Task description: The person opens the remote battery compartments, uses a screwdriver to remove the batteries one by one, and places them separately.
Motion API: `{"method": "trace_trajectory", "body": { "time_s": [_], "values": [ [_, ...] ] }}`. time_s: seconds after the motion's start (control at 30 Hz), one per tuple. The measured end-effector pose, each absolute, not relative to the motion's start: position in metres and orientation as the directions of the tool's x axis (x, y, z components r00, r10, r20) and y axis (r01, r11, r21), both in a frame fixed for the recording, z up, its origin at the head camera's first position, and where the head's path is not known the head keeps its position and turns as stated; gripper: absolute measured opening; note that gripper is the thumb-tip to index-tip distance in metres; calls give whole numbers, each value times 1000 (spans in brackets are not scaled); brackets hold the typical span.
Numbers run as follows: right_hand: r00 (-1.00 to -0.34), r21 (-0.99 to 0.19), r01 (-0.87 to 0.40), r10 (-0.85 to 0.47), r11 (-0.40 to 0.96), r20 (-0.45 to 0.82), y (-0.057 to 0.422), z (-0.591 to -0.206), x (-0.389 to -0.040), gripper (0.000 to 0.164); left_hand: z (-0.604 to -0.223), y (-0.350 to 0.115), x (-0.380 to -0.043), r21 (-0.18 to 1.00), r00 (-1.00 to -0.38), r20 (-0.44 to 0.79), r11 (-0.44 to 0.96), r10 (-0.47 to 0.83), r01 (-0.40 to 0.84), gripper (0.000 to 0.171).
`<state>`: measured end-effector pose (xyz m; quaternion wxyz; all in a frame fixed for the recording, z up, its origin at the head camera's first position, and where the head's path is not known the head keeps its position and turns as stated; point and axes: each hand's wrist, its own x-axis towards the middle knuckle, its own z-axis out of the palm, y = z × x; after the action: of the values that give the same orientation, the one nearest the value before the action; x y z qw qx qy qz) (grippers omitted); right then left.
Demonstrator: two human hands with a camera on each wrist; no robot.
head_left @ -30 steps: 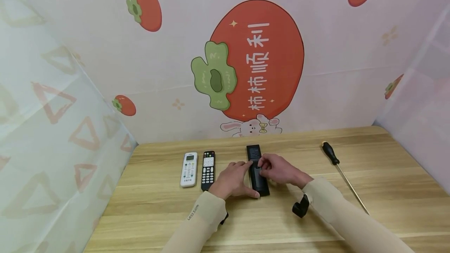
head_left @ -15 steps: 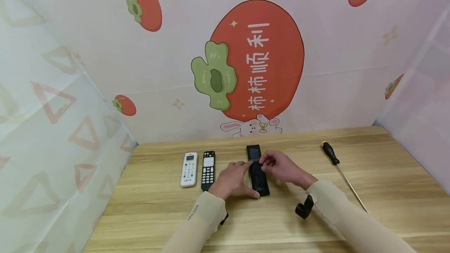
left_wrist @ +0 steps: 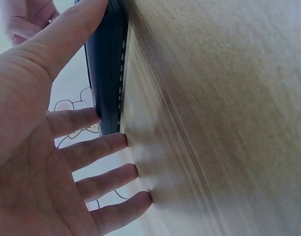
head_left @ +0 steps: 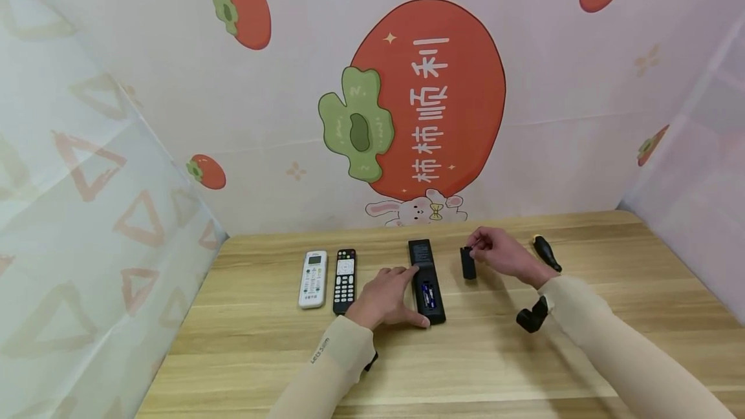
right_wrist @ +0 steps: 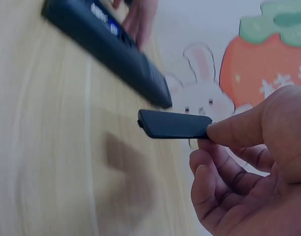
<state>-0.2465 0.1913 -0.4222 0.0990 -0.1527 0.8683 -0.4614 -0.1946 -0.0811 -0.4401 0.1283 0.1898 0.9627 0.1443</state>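
A black remote control [head_left: 420, 253] lies face down on the table. Its battery compartment is uncovered, showing blue batteries [head_left: 429, 296] inside. My left hand [head_left: 385, 296] rests beside it on the left, fingers spread and fairly straight; thumb and index fingertip touch the remote's side. To the right of the remote, my right hand [head_left: 502, 255] pinches the small black battery cover [right_wrist: 172, 124] between thumb and fingers, raised above the tabletop. In the left wrist view the remote [left_wrist: 105, 64] appears edge-on against the thumb.
Left of my left hand lie a white remote [head_left: 313, 280] and a black remote with white buttons [head_left: 345, 277]. A screwdriver [head_left: 544, 251] lies at the right, its shaft hidden behind my right arm. A printed backdrop [head_left: 279, 115] stands behind the wooden table [head_left: 244, 341].
The battery cover has come off the remote, exposing the batteries. My right hand has carried it up and to the right. My left hand has stayed in place.
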Motion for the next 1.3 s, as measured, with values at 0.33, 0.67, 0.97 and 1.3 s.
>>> {"method": "trace_trajectory", "body": {
  "time_s": [0.33, 0.67, 0.97, 1.3],
  "values": [
    [-945, -777, -138, -318, 614, -83, 224, -420, -266, 15, -438, -81, -193, 332, -895, -197, 886, 401, 324, 107],
    [-947, -766, -54, -277, 641, -164, 244, -423, -277, 18, -438, -80, -194, 310, -897, -206, 895, 391, 320, 107],
    [-955, -699, -67, -248, 712, -162, 248, -425, -278, 18, -436, -80, -193, 307, -896, -214, 898, 388, 315, 107],
    [-958, -619, -45, -210, 784, -197, 250, -427, -282, 22, -438, -80, -193, 314, -896, -225, 899, 383, 306, 107]
  ]
}}
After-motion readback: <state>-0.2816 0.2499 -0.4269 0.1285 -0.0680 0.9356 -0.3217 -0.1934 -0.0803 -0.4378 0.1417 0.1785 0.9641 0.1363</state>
